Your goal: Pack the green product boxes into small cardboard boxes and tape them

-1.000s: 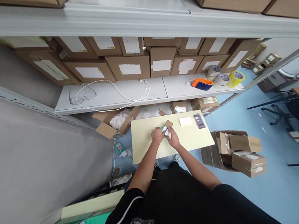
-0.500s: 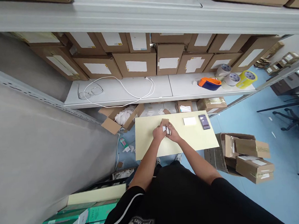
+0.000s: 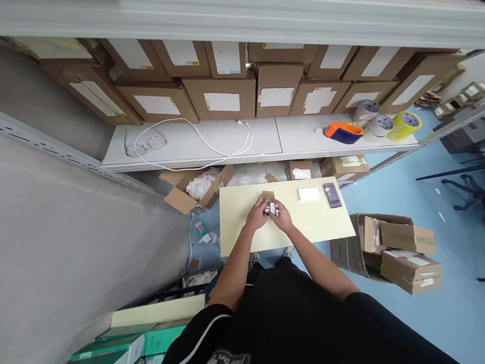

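Observation:
Over the pale yellow tabletop (image 3: 247, 235), my left hand (image 3: 256, 215) and my right hand (image 3: 282, 217) close in from both sides on a small white and dark item (image 3: 272, 208). It is too small to name, and fingers cover much of its edges. A brown cardboard piece (image 3: 268, 195) shows just beyond my fingertips; whether it is joined to the item I cannot tell. Further right on the same tabletop lie a flat white box (image 3: 308, 194) and a dark purple item (image 3: 332, 195) with a blurred surface.
Behind the table runs a white shelf (image 3: 259, 138) with a white cable (image 3: 195, 130), glasses (image 3: 146, 145), an orange and blue tape dispenser (image 3: 343, 132) and tape rolls (image 3: 405, 125). Cardboard boxes (image 3: 222, 100) line its back. An open carton (image 3: 200, 185) sits left, stacked cartons (image 3: 411, 266) right.
Both hands have shifted slightly around the small item, whose white face now shows more between the fingers. The camera view has tilted a little; the things on the table stay put.

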Action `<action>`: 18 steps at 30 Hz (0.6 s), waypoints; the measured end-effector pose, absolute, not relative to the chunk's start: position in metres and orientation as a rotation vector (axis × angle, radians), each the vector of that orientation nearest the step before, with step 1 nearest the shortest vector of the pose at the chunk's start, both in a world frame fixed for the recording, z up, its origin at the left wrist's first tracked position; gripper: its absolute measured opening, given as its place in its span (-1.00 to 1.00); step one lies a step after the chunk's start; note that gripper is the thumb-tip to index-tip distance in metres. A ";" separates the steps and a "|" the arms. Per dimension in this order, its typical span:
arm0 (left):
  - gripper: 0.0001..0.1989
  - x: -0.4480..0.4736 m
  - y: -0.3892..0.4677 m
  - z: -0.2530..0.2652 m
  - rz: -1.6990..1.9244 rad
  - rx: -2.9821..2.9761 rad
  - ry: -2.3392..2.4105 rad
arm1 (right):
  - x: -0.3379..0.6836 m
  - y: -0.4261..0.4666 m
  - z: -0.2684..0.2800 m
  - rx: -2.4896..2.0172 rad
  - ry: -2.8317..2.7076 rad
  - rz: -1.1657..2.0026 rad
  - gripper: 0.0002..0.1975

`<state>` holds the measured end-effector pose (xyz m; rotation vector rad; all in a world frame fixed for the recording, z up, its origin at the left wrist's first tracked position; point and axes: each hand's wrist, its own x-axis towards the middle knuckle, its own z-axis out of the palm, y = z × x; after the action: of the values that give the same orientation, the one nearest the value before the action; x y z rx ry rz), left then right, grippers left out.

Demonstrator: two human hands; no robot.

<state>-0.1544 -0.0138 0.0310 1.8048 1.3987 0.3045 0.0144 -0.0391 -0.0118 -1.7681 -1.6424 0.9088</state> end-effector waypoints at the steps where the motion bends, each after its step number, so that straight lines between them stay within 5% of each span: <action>1: -0.12 -0.155 -0.014 0.028 0.295 1.795 1.377 | 0.015 -0.039 -0.012 -1.783 -1.660 0.890 -0.31; 5: -0.03 -0.156 -0.017 0.018 0.315 1.746 1.356 | 0.018 -0.040 -0.014 -1.820 -1.562 0.901 -0.36; 18: -0.19 -0.149 -0.024 0.014 0.597 1.616 1.434 | 0.016 -0.039 -0.011 -1.820 -1.682 0.765 -0.68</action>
<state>-0.1485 -0.0236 0.0144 1.6155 1.4341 0.5971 0.0157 -0.0393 -0.0115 -1.8202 -1.6816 0.7646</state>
